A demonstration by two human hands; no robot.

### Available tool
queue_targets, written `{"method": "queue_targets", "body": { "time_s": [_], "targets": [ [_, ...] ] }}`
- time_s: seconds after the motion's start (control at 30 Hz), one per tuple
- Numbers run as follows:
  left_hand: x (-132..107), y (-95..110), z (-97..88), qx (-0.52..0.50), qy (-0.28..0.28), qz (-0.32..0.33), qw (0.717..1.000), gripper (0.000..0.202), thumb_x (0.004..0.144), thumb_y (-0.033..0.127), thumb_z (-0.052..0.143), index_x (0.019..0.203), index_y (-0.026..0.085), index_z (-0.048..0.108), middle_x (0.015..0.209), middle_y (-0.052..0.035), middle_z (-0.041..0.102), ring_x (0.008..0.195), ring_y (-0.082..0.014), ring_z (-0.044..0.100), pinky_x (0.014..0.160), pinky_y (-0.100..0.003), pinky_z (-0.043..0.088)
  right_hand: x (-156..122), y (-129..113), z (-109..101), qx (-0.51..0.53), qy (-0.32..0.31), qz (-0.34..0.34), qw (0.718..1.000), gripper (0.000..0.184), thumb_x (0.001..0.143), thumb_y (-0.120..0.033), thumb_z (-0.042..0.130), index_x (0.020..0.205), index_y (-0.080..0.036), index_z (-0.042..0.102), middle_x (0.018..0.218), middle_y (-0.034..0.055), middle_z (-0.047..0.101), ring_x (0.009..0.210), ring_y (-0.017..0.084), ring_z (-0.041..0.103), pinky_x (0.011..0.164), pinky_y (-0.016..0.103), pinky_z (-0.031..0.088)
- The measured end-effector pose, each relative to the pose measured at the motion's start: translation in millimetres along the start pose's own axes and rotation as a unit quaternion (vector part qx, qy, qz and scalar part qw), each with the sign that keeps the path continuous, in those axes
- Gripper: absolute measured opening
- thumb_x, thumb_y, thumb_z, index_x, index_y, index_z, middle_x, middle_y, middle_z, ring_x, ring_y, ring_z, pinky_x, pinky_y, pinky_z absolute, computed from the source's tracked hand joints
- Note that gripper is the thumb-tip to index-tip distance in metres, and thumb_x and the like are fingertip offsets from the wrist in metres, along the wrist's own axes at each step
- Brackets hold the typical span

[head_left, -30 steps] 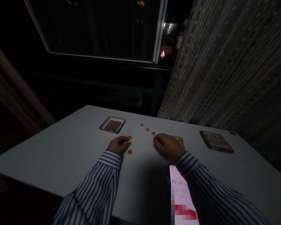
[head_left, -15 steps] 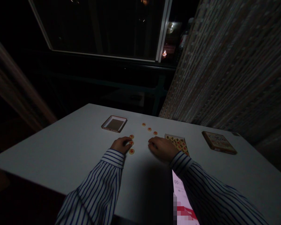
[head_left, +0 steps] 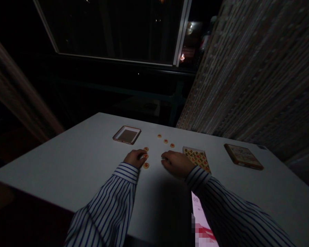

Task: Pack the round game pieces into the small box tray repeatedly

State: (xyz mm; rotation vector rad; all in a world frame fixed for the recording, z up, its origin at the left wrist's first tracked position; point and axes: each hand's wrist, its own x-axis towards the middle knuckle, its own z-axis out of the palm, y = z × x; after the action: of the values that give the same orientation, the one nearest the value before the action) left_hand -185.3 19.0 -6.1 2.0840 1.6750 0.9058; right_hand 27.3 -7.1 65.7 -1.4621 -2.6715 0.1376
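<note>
Small round wooden game discs with red marks lie on a white table [head_left: 74, 161]. My left hand [head_left: 134, 158] rests with curled fingers, its fingertips touching the middle disc [head_left: 145, 156] of a column of three. My right hand [head_left: 175, 163] lies knuckles up with fingers curled, just left of an open tray [head_left: 197, 157] packed with more discs. Whether the right hand holds a disc is hidden. Another row of three discs [head_left: 166, 141] lies further out. Both arms wear blue-striped sleeves.
An empty shallow box half [head_left: 126, 134] sits at the far left of the discs. A closed brown box lid [head_left: 243, 156] lies at the right. A lit phone screen [head_left: 202, 226] shows near my right elbow. A curtain hangs on the right; a dark window lies beyond.
My right hand has slid left, off the tray of discs, which now shows. The left hand stays at the column of discs.
</note>
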Motion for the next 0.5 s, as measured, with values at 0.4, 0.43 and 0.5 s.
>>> {"method": "queue_targets", "body": {
  "time_s": [0.4,0.43,0.5],
  "targets": [
    [-0.2,-2.8,2.7,0.003,0.026,0.01,1.0,0.029,0.069,0.032,0.052,0.093,0.02,0.064,0.091,-0.0058,0.066,0.087,-0.0212,0.058,0.08,-0.033,0.045,-1.7,1.7,-0.4,0.003,0.007,-0.004,1.0,0.032,0.084,-0.037,0.036,0.103,-0.021,0.055,0.098,0.0065,0.06,0.087,0.018,0.056,0.073,0.027,0.037],
    [-0.4,-2.3,2.7,-0.002,0.037,0.013,0.999,0.03,0.069,0.032,0.052,0.093,0.02,0.063,0.092,-0.0062,0.066,0.087,-0.0211,0.058,0.08,-0.033,0.045,-1.7,1.9,-0.2,0.004,0.01,-0.006,1.0,0.032,0.084,-0.037,0.035,0.103,-0.021,0.054,0.098,0.0064,0.06,0.087,0.017,0.056,0.073,0.027,0.037],
    [-0.7,-0.9,2.2,-0.014,0.059,0.017,0.998,0.03,0.07,0.033,0.05,0.094,0.019,0.062,0.093,-0.0066,0.065,0.087,-0.0207,0.058,0.08,-0.033,0.045,-1.8,2.3,0.1,0.003,0.013,-0.007,1.0,0.031,0.083,-0.037,0.036,0.104,-0.021,0.054,0.098,0.0064,0.06,0.087,0.017,0.056,0.074,0.027,0.037]
  ]
}}
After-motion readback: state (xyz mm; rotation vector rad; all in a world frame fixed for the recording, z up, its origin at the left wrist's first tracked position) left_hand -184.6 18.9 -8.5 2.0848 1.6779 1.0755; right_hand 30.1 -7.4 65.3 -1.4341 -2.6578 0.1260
